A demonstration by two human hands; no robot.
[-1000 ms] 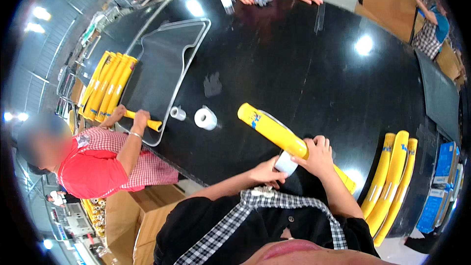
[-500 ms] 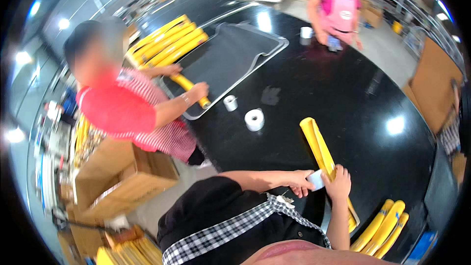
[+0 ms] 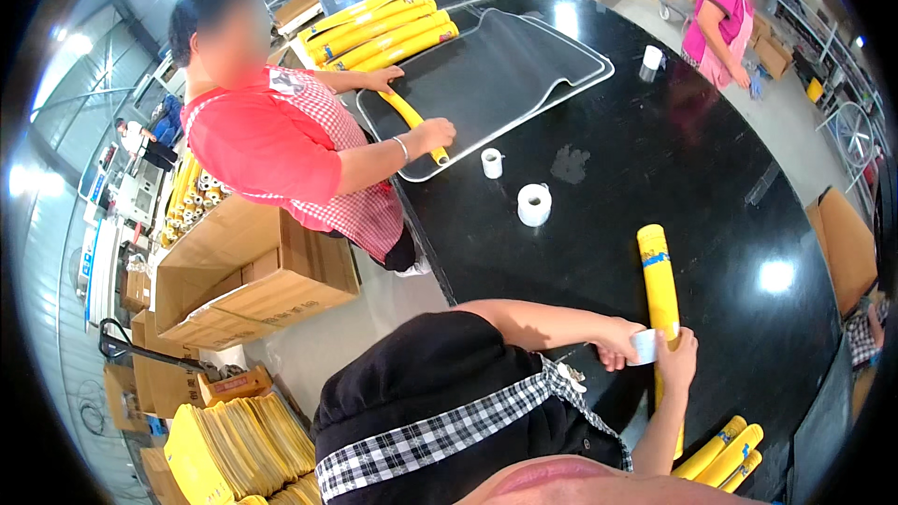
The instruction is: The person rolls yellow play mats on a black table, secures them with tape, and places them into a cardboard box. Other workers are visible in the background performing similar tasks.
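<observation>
A long yellow tube-shaped roll [image 3: 659,285] with a blue printed band lies on the black table in front of me, its far end pointing away. My left hand [image 3: 615,340] pinches the left end of a small whitish label [image 3: 644,346]. My right hand [image 3: 678,357] is wrapped over the roll, its thumb side at the label's right end. The label lies across the roll's left side; how much of it sticks there is hidden by my fingers. Nearer me on the right lie several more yellow rolls [image 3: 734,456].
White label rolls [image 3: 534,205] stand on the black table [image 3: 580,252]. At left, a co-worker in red [image 3: 271,150] handles a yellow roll [image 3: 409,115] over a dark pale-edged mat [image 3: 477,70], beside stacked yellow rolls [image 3: 393,33]. A carton [image 3: 267,271] and stacked yellow sheets [image 3: 238,449] are lower left.
The yellow roll has turned: its lengthwise flap edge faced up before, and its blue band shows now. My hands remain at the label. The person in pink has turned aside, away from the table.
</observation>
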